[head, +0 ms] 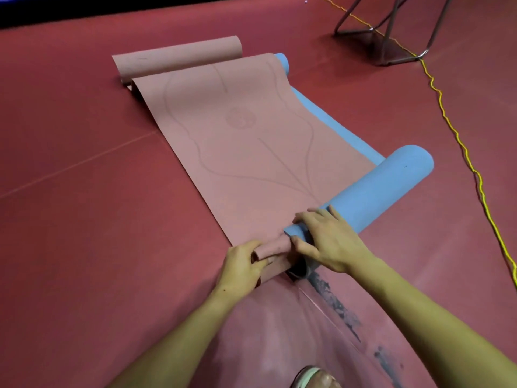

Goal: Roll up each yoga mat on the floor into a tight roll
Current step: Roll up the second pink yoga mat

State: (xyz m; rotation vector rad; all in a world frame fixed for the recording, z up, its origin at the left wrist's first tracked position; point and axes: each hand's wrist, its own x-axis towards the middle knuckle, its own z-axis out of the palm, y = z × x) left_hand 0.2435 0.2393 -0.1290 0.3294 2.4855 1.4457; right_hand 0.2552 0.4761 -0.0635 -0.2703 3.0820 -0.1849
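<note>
The pink yoga mat (237, 130) lies flat on the red floor (78, 191), its near end a small roll under my fingers (300, 246). My left hand (242, 266) grips that roll; my right hand (328, 240) curls over the blue foam roll (383, 186) beside it. Beyond my fingers: matte, line-printed pink; a yellow cord (447, 121) and a metal frame (391, 32).
</note>
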